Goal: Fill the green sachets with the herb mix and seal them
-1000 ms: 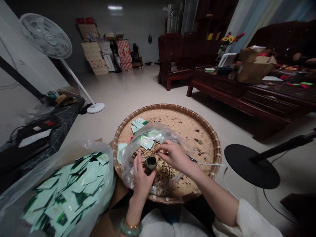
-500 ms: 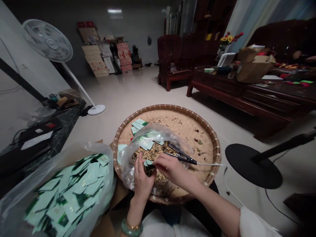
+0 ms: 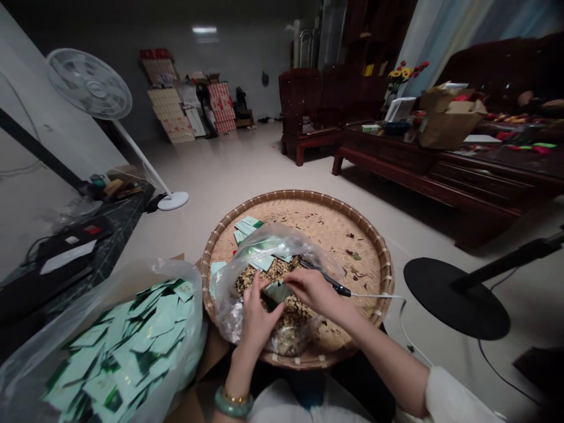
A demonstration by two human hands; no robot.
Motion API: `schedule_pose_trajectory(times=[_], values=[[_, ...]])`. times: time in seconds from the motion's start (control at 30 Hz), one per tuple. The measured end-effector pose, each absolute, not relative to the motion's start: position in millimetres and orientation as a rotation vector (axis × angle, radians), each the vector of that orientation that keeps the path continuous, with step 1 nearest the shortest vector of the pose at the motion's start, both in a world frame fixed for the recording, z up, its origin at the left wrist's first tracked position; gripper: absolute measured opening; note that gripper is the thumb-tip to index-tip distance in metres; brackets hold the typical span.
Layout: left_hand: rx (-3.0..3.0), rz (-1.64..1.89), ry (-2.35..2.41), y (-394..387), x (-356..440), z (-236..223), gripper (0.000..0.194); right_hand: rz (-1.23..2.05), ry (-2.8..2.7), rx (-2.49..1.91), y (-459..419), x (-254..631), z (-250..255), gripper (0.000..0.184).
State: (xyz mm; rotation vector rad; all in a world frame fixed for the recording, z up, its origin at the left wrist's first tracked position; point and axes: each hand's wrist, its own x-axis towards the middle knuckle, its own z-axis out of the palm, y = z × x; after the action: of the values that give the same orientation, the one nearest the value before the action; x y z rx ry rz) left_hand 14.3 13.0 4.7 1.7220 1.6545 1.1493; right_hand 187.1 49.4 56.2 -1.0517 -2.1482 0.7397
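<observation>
Over the round woven tray [image 3: 383, 247], both of my hands are on a small green packet [image 3: 277, 292]. My left hand [image 3: 259, 317] holds its left side between thumb and fingers. My right hand [image 3: 314, 291] pinches its upper right corner. Below the packet, a clear plastic bag [image 3: 227, 317] in the tray is full of a loose dry mix [image 3: 302, 311] of pale and dark bits. Several light green packets [image 3: 264, 261] lie on the mix. A black hair-straightener-like tool [image 3: 339, 286] with a white cord lies just beyond my right hand, partly hidden by it.
At left, a large plastic bag [image 3: 194, 346] holds many green packets [image 3: 145, 329]. More packets [image 3: 247, 224] lie at the tray's far left. A white fan [image 3: 174, 201] stands on the left, a black round stand base [image 3: 456, 298] on the right. Behind is a dark wooden table [image 3: 440, 173].
The packet has been turned and shows more of its face between my hands. My right hand has risen slightly and now covers more of the black tool. The view has shifted a little.
</observation>
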Motion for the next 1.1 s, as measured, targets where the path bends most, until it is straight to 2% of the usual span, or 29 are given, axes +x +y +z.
schedule_pose_trajectory(times=[0.17,0.23,0.4,0.47,0.57,0.7,0.77,0.97,1.1], values=[[1.378,1.014,1.390,19,2,10,0.038,0.952,-1.973,-1.070,57,198,60,0.010],[1.225,1.006,1.323,20,4,13,0.030,0.987,-1.918,-1.038,55,199,61,0.014],[1.063,1.002,1.235,17,12,13,0.030,0.999,-1.926,-0.976,53,201,61,0.028],[1.062,1.001,1.234,16,13,12,0.030,0.993,-1.939,-0.972,54,203,61,0.025],[1.101,1.000,1.261,15,14,13,0.029,0.953,-2.031,-0.964,56,204,63,0.010],[1.213,0.959,1.254,13,14,18,0.031,0.943,-2.155,-0.943,58,205,64,0.035],[1.264,0.915,1.237,13,12,22,0.032,1.004,-2.136,-0.928,59,206,63,0.039],[1.275,0.850,1.188,15,10,32,0.036,1.112,-2.021,-0.996,60,204,57,0.040],[1.169,0.858,1.148,15,18,29,0.027,1.236,-2.139,-0.970,59,203,59,0.030]])
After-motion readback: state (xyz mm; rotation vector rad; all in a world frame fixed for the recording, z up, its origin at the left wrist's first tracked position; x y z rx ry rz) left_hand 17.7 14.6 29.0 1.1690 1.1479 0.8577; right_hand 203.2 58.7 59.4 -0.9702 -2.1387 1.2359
